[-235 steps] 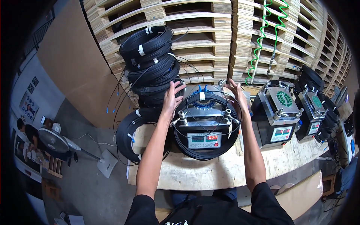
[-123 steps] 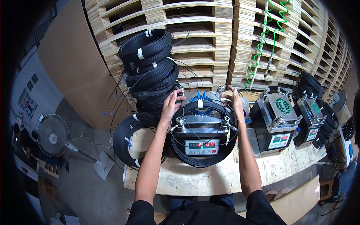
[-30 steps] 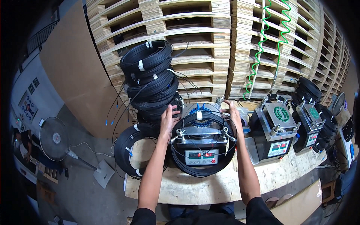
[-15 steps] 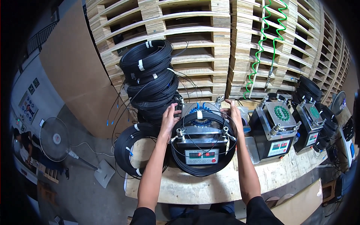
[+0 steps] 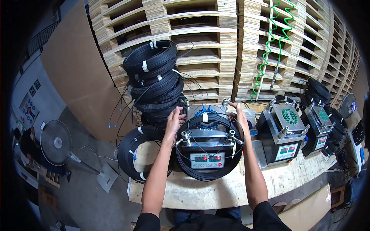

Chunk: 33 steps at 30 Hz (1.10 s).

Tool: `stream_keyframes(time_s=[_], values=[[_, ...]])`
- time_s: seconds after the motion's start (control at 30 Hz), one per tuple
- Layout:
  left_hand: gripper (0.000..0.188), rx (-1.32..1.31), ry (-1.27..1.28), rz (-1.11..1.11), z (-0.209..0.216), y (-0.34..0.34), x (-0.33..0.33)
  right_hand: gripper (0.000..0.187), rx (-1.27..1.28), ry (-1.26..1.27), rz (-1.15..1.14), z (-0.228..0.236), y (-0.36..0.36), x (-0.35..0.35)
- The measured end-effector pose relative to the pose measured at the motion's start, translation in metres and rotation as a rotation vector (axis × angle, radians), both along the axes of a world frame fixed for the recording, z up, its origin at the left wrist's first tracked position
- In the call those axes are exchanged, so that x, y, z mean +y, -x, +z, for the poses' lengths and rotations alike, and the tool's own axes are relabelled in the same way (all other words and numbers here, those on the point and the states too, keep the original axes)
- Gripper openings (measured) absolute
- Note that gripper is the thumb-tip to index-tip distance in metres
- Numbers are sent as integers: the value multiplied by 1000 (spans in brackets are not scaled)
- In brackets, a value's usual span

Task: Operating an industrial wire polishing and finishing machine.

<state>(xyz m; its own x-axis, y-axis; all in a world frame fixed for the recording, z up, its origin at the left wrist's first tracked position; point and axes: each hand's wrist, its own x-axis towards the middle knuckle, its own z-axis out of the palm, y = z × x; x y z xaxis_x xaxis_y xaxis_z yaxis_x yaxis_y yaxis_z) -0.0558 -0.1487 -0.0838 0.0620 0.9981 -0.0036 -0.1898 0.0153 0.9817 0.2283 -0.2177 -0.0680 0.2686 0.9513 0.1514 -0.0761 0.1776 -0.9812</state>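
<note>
My left hand (image 5: 174, 122) is at the left side of a metal-topped machine (image 5: 204, 143), near its back left corner post, fingers apart. On the opposite side my right hand (image 5: 241, 118) has its thumb by the back right clamp knob (image 5: 225, 102), fingers loosely apart. Neither hand visibly holds anything. A ring of blue cable connectors (image 5: 205, 125) sits in the machine's top plate. Draped over the machine and down around its front is a coil of black cable (image 5: 205, 176). A lit control panel (image 5: 207, 161) shows through the loop.
Black cable coils (image 5: 154, 82) are stacked at the left, and another coil (image 5: 125, 156) lies on the wooden table (image 5: 200, 196). Similar machines with green connectors (image 5: 283, 127) stand to the right. Pallets (image 5: 192, 50) rise behind. A fan (image 5: 57, 143) stands on the floor at left.
My hands have hardly moved beside the machine. In the left background, a person has shifted slightly. The coil and the connectors remain in place.
</note>
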Motion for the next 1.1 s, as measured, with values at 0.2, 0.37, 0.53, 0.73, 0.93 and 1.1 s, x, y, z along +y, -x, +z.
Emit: stream_keyframes(time_s=[0.2,0.37,0.53,0.73,0.93,1.1], values=[[57,110,-25,-58,0,3,3,66,-66,-8,-10,1,-2,-1],[57,31,-10,-112,4,0,-3,68,-114,-50,-6,-11,-9,10],[57,23,-21,-69,0,6,-1,70,-142,-7,24,-9,-5,9],[56,-11,-48,-72,7,-5,-6,69,-111,4,0,-4,-5,2],[56,92,-62,-120,3,2,-1,67,-162,-7,-19,2,-1,-2],[56,104,-37,-167,-2,5,6,66,-171,-54,9,-15,-10,12]])
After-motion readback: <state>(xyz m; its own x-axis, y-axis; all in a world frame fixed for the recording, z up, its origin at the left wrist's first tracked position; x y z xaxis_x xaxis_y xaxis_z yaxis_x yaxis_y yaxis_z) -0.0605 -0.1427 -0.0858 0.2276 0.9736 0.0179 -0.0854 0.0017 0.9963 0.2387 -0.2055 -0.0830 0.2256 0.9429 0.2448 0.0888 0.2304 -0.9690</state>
